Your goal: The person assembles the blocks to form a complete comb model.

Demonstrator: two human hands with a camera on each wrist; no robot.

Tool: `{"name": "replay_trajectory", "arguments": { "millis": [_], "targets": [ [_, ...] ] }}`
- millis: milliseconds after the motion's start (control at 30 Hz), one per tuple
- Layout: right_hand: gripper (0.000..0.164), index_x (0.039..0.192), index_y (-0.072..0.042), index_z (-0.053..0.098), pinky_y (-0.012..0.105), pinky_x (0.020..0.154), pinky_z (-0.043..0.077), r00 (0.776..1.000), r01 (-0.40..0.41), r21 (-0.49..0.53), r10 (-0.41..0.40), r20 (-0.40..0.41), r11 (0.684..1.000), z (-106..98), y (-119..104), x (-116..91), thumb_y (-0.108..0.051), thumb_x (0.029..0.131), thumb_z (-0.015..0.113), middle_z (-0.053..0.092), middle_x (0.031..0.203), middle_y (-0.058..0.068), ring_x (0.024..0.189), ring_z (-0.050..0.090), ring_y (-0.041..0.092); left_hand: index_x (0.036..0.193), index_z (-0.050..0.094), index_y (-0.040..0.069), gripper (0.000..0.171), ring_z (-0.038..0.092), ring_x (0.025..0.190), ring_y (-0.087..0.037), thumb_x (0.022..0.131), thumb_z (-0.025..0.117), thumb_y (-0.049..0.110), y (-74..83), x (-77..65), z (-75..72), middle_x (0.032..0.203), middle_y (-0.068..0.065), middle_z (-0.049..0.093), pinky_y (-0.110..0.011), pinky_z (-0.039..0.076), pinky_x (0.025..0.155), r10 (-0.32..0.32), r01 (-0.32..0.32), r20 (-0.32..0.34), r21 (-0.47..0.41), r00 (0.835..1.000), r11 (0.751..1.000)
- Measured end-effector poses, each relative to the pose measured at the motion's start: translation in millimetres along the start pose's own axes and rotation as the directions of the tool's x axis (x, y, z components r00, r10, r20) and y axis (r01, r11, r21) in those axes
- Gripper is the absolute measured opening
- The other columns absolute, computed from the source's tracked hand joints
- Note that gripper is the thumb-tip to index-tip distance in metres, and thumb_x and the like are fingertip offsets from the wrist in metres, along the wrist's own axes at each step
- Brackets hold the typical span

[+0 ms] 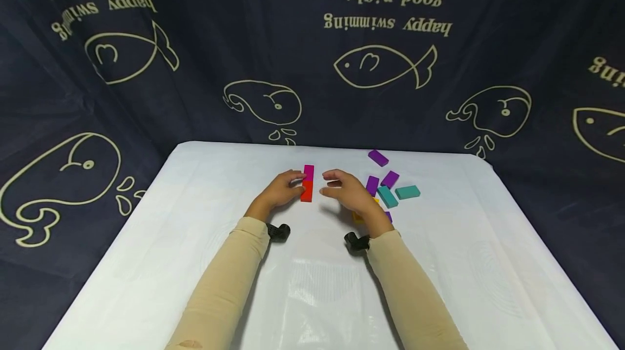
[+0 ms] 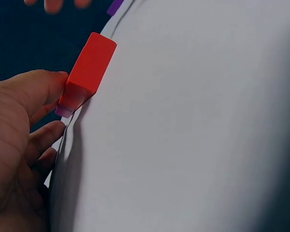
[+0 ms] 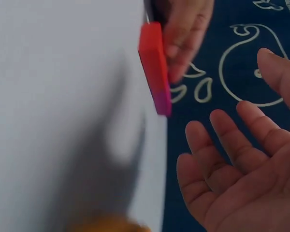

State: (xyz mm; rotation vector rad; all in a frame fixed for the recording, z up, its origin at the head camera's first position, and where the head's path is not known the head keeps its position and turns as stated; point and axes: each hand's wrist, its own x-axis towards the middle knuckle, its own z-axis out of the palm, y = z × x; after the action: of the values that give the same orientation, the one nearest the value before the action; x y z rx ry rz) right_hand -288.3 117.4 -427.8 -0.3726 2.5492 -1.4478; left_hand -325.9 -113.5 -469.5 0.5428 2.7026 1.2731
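A red block [image 1: 306, 192] and a magenta block [image 1: 309, 172] lie end to end in one line on the white table [image 1: 488, 263], between the two hands, the red one nearer the person. The left hand [image 1: 282, 190] is just beside their left side, thumb at the red block and fingers loosely bent rather than wrapped round it. The right hand [image 1: 348, 191] hangs open on the other side, apart from the blocks, its palm turned toward them and its fingers slightly bent. Both forearms reach forward in beige sleeves [image 1: 215, 285]. Beyond the right hand are scattered purple blocks [image 1: 378, 158] and two teal blocks [image 1: 407, 192]; the right wrist partly covers something yellow [image 1: 358, 217] and one purple block.
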Motion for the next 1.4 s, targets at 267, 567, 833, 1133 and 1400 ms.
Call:
{"name": "replay_trajectory", "arguments": {
  "millis": [267, 567, 833, 1133, 1400],
  "targets": [
    [0.044, 0.131, -0.011, 0.060, 0.050, 0.100, 0.047, 0.998, 0.062, -0.131, -0.062, 0.007, 0.989, -38, 4, -36, -0.025, 0.091, 0.072, 0.058, 0.136, 0.014, 0.122, 0.056, 0.030, 0.138, 0.059, 0.006, 0.046, 0.028, 0.146, -0.033, 0.093, 0.064, 0.017, -2.4, -0.2, -0.5, 0.148, -0.015, 0.047, -0.046, 0.021, 0.119, -0.003, 0.003, -0.007, -0.004, 1.000, 1.000],
    [0.046, 0.133, -0.002, 0.058, 0.056, 0.103, 0.043, 0.998, 0.069, -0.246, -0.065, 0.023, 0.967, -76, 22, -79, -0.018, 0.092, 0.070, 0.060, 0.131, 0.018, 0.122, 0.054, 0.038, 0.138, 0.059, 0.008, 0.046, 0.026, 0.147, -0.033, 0.094, 0.064, 0.019, -3.0, 0.3, 1.6, 0.148, -0.014, 0.047, -0.047, 0.020, 0.119, -0.017, 0.017, 0.000, 0.007, 1.000, 1.000],
    [0.044, 0.132, -0.002, 0.059, 0.058, 0.099, 0.046, 0.999, 0.043, -0.300, -0.031, 0.042, 0.953, -89, 48, -91, -0.017, 0.092, 0.071, 0.061, 0.130, 0.017, 0.118, 0.056, 0.038, 0.138, 0.059, 0.006, 0.046, 0.026, 0.147, -0.034, 0.094, 0.064, 0.019, -0.6, -0.8, 0.7, 0.149, -0.015, 0.047, -0.048, 0.020, 0.119, -0.019, 0.019, 0.004, -0.003, 1.000, 1.000],
    [0.042, 0.130, -0.002, 0.059, 0.056, 0.099, 0.047, 0.998, 0.024, -0.339, -0.001, 0.067, 0.940, -90, 58, -95, -0.014, 0.091, 0.071, 0.062, 0.127, 0.017, 0.110, 0.060, 0.033, 0.137, 0.059, 0.006, 0.046, 0.025, 0.147, -0.034, 0.094, 0.064, 0.018, 0.4, -1.4, 0.6, 0.149, -0.015, 0.047, -0.048, 0.020, 0.119, -0.017, 0.017, -0.003, -0.005, 1.000, 1.000],
    [0.044, 0.131, -0.005, 0.059, 0.051, 0.093, 0.052, 0.991, 0.040, -0.341, 0.006, 0.134, 0.939, -87, 60, -98, -0.017, 0.091, 0.073, 0.062, 0.127, 0.014, 0.104, 0.062, 0.029, 0.138, 0.059, 0.007, 0.045, 0.025, 0.147, -0.034, 0.094, 0.064, 0.019, -0.4, -1.6, 0.3, 0.149, -0.014, 0.047, -0.049, 0.020, 0.119, -0.025, 0.025, -0.002, 0.007, 1.000, 1.000]
  ]
}}
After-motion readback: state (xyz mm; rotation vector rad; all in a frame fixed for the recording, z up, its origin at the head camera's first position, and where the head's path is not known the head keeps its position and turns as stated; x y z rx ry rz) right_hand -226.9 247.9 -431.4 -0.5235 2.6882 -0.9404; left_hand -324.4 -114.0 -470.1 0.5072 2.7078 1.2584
